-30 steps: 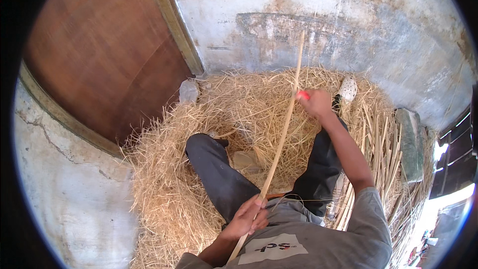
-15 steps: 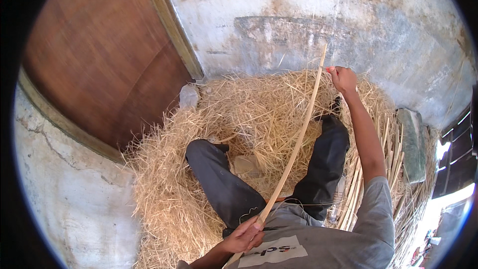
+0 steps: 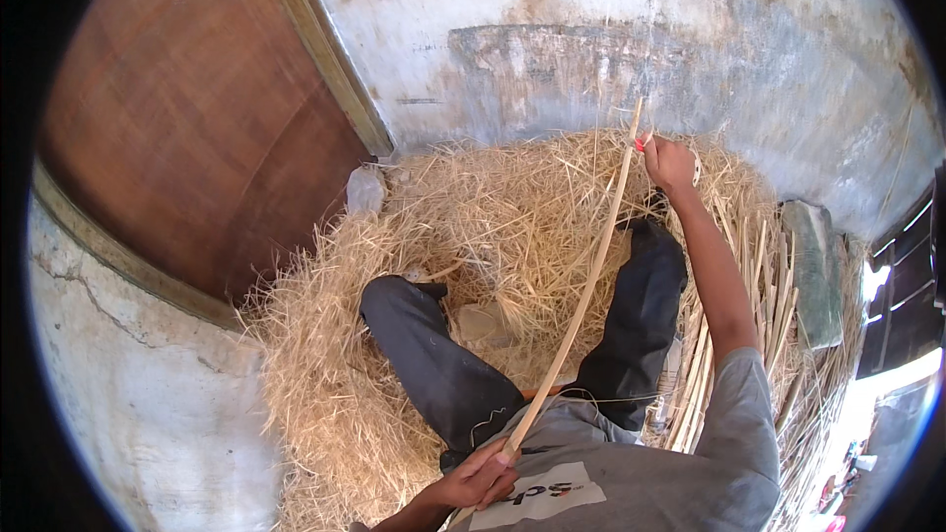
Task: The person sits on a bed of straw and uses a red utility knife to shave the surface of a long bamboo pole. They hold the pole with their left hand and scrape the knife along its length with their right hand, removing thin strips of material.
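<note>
In the head view, a long pale strip [image 3: 583, 300] slants up from the lap to near the wall [image 3: 552, 79], its lower part caught in the grip of the left hand [image 3: 480, 478], whose thumb and fingers pinch it in front of the grey shirt [image 3: 670, 483]. The right hand [image 3: 672, 164] has its grip closed around a small red tool [image 3: 641, 144], just beside the strip below its upper tip; whether they touch is too small to tell. Between the hands, the strip passes above the straw [image 3: 473, 207] and beside the dark trouser leg [image 3: 639, 320] on the right.
</note>
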The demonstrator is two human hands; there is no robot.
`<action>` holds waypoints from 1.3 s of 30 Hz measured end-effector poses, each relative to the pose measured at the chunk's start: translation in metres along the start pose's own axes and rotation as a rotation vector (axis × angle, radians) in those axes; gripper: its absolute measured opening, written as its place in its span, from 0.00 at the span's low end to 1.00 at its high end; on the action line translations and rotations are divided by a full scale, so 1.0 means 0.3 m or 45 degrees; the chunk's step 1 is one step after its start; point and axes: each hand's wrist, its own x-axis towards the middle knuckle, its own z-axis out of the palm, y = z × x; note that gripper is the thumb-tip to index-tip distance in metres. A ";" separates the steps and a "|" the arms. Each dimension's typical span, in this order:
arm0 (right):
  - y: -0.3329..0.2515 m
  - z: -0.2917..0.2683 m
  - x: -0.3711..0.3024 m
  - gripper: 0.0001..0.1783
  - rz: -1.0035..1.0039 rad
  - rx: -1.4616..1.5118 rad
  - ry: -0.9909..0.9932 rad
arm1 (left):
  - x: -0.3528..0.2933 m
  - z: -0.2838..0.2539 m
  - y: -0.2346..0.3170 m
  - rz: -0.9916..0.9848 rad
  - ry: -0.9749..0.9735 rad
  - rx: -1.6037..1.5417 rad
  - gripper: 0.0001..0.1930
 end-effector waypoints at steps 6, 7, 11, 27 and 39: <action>0.229 -0.017 0.099 0.44 0.788 0.083 -0.095 | -0.082 0.036 -0.004 -0.065 0.115 0.105 0.12; 0.223 -0.053 0.093 0.45 0.766 0.039 -0.155 | -0.113 0.050 0.007 -0.019 0.194 0.049 0.12; 0.366 0.011 0.007 0.50 0.708 0.138 0.043 | -0.001 -0.043 0.020 0.192 0.151 0.138 0.10; -0.548 -0.274 -0.583 0.29 -0.530 0.931 -0.186 | 0.255 -0.014 0.462 0.774 0.526 0.973 0.14; -0.608 -0.199 -0.505 0.36 -0.517 0.585 -0.057 | 0.260 -0.019 0.260 0.568 0.470 0.555 0.12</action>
